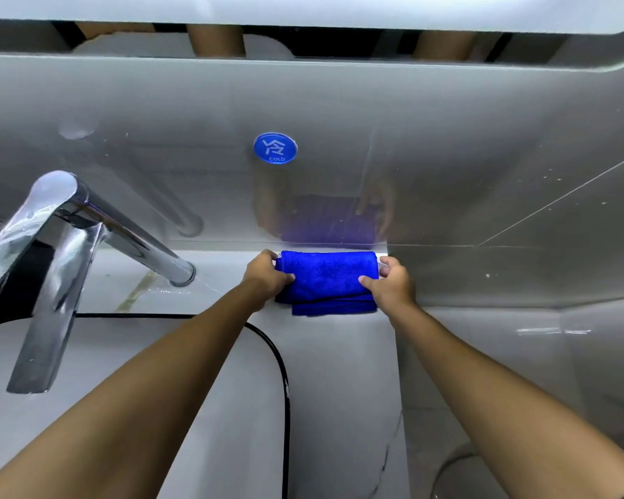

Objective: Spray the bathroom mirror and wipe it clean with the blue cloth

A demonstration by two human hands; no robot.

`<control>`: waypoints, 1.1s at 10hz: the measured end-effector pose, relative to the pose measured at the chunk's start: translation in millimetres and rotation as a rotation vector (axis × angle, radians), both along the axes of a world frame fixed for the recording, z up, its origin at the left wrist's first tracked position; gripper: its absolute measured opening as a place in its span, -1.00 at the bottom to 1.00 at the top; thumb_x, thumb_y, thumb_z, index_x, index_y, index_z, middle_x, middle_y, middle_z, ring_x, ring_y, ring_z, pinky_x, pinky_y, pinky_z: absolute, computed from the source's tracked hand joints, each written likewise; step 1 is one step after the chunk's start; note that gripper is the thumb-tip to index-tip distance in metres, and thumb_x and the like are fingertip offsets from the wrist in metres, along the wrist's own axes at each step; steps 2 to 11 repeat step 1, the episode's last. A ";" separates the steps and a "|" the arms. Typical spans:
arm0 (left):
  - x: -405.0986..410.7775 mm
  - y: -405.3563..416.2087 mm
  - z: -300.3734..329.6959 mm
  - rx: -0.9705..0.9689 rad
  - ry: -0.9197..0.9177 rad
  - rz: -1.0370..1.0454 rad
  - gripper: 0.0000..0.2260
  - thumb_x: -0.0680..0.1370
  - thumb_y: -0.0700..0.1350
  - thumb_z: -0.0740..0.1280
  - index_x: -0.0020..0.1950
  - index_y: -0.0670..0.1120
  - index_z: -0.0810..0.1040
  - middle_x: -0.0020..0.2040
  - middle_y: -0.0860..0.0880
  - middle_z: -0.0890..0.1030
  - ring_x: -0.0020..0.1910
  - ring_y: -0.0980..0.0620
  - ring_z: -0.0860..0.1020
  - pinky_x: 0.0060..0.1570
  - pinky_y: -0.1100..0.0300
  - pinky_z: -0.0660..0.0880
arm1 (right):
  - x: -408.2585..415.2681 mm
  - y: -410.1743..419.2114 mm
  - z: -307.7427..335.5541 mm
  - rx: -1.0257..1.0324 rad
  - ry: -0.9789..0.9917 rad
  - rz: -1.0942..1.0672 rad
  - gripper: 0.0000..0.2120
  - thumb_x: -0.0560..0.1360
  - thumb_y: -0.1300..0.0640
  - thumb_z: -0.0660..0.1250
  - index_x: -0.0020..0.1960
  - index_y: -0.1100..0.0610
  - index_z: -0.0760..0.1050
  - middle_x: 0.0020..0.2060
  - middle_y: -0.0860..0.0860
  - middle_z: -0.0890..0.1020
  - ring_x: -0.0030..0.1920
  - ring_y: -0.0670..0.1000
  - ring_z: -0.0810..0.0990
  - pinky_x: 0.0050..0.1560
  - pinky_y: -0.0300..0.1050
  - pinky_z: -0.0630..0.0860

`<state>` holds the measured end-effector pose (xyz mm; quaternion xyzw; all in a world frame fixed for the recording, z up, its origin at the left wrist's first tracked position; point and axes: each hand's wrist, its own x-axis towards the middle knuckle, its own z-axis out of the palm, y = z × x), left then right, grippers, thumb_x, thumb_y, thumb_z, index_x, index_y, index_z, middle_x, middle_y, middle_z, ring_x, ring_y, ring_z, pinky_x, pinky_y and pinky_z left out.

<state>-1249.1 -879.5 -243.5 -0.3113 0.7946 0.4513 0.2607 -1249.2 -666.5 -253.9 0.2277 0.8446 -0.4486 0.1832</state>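
The glossy grey wall (447, 131) behind the basin takes up most of what I can see, shiny enough to throw back a dim purple ghost of the cloth and the hands, and the lower edge of the mirror (303, 41) runs across the very top, showing bare arms in it. Below the wall, the white counter (339, 372) stretches toward the person, with the black-rimmed sink (213, 354) set into it on the left. A tall chrome faucet (69, 246) leans out over the sink, its spout pointing toward the wall. The folded blue cloth (326, 282) lies on the counter, right up against the foot of the wall, just right of the spout's end. The left hand (265, 273) pinches the cloth's left edge, thumb on top and fingers curled behind it. The right hand (391, 280) grips the right edge the same way, thumb laid across the fabric. A small round blue sticker (275, 148) reading COLD is stuck on the wall above the cloth.
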 end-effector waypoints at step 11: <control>12.7 -5.3 22.1 -0.070 0.035 -0.060 -0.58 0.53 -0.19 0.41 0.36 -0.17 0.39 0.26 -0.17 0.49 0.19 -0.12 0.50 0.00 0.18 0.42 | 7.8 -0.3 19.6 0.038 -0.007 0.023 -0.41 0.46 0.20 0.42 0.44 0.18 0.32 0.33 0.15 0.47 0.26 0.15 0.49 0.17 -0.05 0.45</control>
